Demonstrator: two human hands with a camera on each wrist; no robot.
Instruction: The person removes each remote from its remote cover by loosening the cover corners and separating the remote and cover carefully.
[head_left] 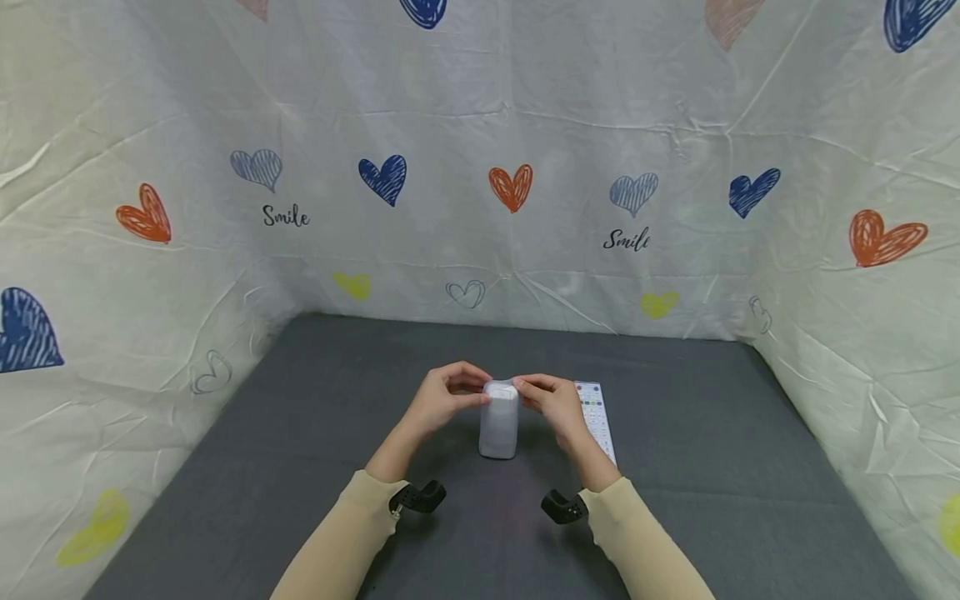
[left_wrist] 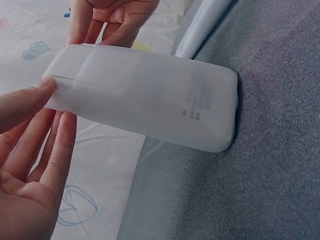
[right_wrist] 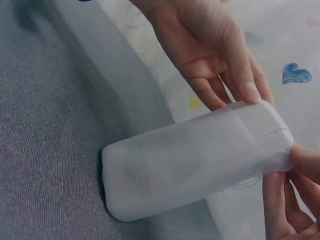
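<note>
Between both hands is a white handset in a frosted, translucent sleeve cover (head_left: pixel 498 429), its bottom end on the grey cloth and its top end raised. Blurred print shows through the cover (left_wrist: pixel 150 97) in the left wrist view. My left hand (head_left: pixel 442 398) pinches the upper left edge, thumb on the face towards me and fingers behind. The right hand (head_left: pixel 558 407) pinches the upper right corner. A thin seam crosses the handset's bare-looking top part (right_wrist: pixel 270 131). The handset's far face is hidden.
A long white remote control (head_left: pixel 595 408) with rows of buttons lies just right of my right hand, partly covered by the wrist. Grey cloth (head_left: pixel 675 517) covers the table. White curtains (head_left: pixel 562 100) printed with hearts stand around the back and sides.
</note>
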